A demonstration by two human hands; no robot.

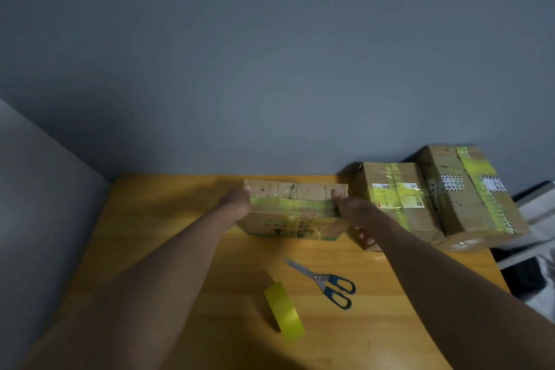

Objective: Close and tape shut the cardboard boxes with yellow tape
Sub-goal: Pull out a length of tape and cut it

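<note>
Labels on the taped boxes (399,195) are too blurred to read.

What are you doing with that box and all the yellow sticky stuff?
A person is sealing cardboard boxes with yellow tape. Both hands, the left hand and the right hand, hold the ends of the middle box, which already has a yellow strip across its top. The tape roll and the scissors lie on the wooden table. Two taped boxes sit to the right.
</note>
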